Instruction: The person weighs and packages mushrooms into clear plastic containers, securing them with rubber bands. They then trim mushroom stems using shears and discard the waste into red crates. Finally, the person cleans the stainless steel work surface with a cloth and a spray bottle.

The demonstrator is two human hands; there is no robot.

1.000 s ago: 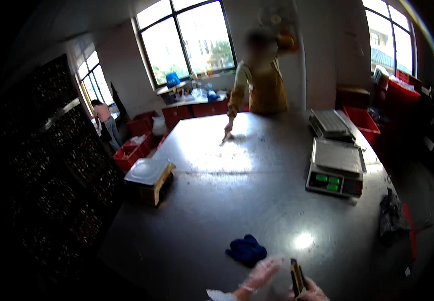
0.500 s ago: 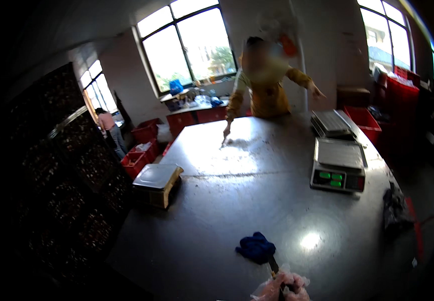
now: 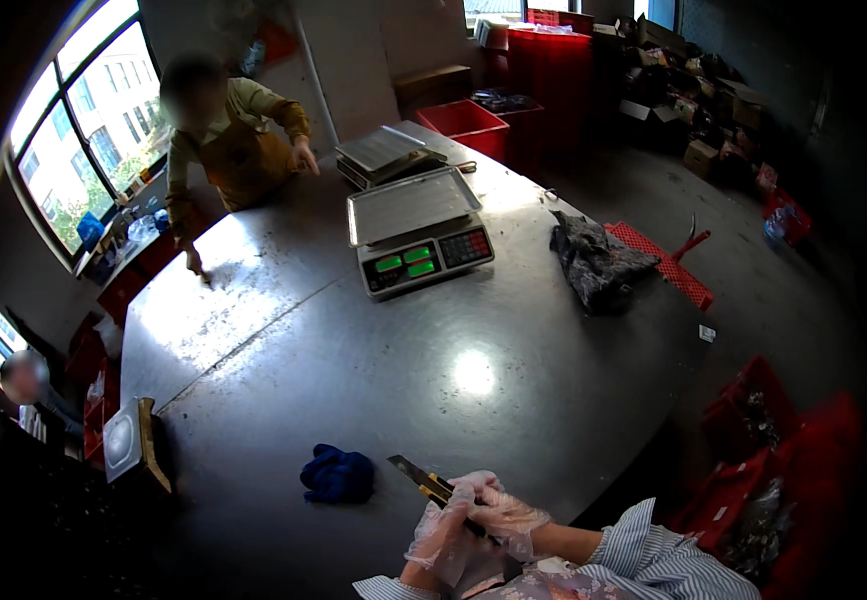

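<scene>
At the near edge of the metal table (image 3: 283,400), a utility knife (image 3: 421,477) with a dark blade and a yellow-and-black handle points up and left. My left hand (image 3: 440,542) and my right hand (image 3: 501,512), both in thin clear plastic gloves, are closed together round its handle. The lower end of the handle is partly hidden by the fingers. A crumpled dark blue cloth (image 3: 338,474) lies on the tabletop left of the blade, apart from it.
A digital scale (image 3: 418,230) with a lit green display stands mid-table, another scale (image 3: 383,155) behind it. At the left edge sits a small scale (image 3: 131,438). A black plastic bag (image 3: 601,262) lies on the right. Across the table a co-worker (image 3: 243,150) reaches onto it.
My view has swung to the right, so the table and scales appear further left. Both gloved hands and the knife now show more fully.
</scene>
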